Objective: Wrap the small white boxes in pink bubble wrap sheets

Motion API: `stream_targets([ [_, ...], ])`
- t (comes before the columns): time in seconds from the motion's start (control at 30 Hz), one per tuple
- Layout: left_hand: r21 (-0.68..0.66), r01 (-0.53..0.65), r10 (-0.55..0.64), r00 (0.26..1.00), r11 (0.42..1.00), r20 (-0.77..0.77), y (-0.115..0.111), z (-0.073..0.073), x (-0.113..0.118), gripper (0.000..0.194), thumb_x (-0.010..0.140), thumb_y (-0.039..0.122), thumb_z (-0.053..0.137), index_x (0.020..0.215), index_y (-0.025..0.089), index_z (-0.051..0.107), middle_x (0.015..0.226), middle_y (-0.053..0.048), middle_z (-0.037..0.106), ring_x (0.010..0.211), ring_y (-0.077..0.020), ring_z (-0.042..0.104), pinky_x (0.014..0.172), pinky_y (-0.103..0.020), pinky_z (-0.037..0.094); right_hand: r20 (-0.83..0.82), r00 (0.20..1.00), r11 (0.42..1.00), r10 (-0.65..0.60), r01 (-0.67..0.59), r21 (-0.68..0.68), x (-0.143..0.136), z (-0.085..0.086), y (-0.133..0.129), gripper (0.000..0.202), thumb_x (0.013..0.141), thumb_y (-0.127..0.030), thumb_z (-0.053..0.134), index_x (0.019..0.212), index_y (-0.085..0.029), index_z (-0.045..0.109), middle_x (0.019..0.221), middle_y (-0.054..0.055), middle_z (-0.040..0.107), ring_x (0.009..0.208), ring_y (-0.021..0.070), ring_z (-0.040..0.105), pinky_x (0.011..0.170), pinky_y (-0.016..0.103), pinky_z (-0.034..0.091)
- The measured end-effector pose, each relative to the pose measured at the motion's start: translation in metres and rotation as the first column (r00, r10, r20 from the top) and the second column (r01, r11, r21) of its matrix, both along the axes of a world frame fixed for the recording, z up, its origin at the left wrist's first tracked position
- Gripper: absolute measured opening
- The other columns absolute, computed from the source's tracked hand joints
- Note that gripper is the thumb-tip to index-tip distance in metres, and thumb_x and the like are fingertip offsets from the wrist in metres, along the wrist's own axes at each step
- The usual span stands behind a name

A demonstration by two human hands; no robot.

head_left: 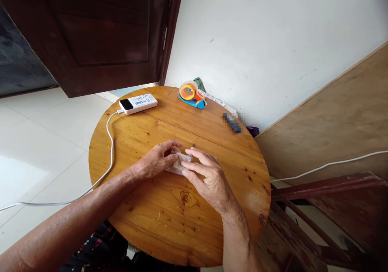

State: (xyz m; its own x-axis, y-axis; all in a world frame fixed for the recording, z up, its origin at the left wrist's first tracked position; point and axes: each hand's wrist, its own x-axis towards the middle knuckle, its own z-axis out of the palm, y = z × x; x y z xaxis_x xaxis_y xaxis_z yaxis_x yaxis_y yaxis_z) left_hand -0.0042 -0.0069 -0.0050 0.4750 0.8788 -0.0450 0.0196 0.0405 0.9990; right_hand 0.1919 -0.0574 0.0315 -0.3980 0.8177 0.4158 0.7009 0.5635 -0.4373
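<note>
A small clear plastic packet point(179, 163) with something pale inside lies on the round wooden table point(182, 223), near its middle. My left hand point(159, 158) grips the packet's left side, its thumb over the top and its fingers bent round the far edge. From the right, my right hand point(207, 177) reaches over the packet with its fingers spread, the fingertips at the packet's right side. Parts of the packet are hidden under the fingers.
A white power bank point(138, 103) with a white cable point(112, 142) sits at the back left. An orange and blue tape dispenser point(192, 95) stands at the back, with a blurred dark object point(233, 122) to its right. A wall rises behind.
</note>
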Motion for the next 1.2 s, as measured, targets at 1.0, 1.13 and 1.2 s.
stream_targets([
  [1.0, 0.122, -0.219, 0.226, 0.973, 0.968, -0.051, -0.005, 0.007, -0.005, 0.058, 0.076, 0.046, 0.064, 0.122, 0.011, 0.062, 0.113, -0.013, 0.064, 0.096, -0.0249, 0.064, 0.083, -0.036, 0.051, -0.385, 0.904, 0.982, -0.187, 0.178, -0.059, 0.009, -0.003, 0.012, 0.014, 0.087, -0.024, 0.061, 0.08, -0.023, 0.073, 0.109, 0.009, 0.073, 0.106, 0.0252, 0.068, 0.097, 0.042, 0.05],
  [1.13, 0.095, -0.208, 0.214, 0.975, 0.973, -0.058, -0.006, 0.008, -0.012, 0.054, 0.073, 0.038, 0.063, 0.121, 0.012, 0.064, 0.112, -0.011, 0.062, 0.084, -0.0209, 0.063, 0.077, -0.036, 0.052, -0.407, 0.906, 0.992, -0.118, 0.086, -0.098, 0.009, -0.003, 0.012, 0.017, 0.086, -0.021, 0.061, 0.096, -0.024, 0.074, 0.119, 0.008, 0.07, 0.116, 0.025, 0.064, 0.104, 0.042, 0.047],
  [1.2, 0.163, -0.178, 0.191, 0.979, 0.97, -0.066, -0.007, 0.007, -0.014, 0.047, 0.073, 0.031, 0.06, 0.116, 0.014, 0.067, 0.111, -0.01, 0.063, 0.087, -0.0218, 0.064, 0.078, -0.036, 0.053, -0.385, 0.92, 0.991, -0.077, 0.03, -0.127, 0.009, -0.001, 0.011, 0.02, 0.084, -0.02, 0.062, 0.099, -0.024, 0.074, 0.124, 0.009, 0.068, 0.119, 0.0255, 0.062, 0.107, 0.043, 0.046],
])
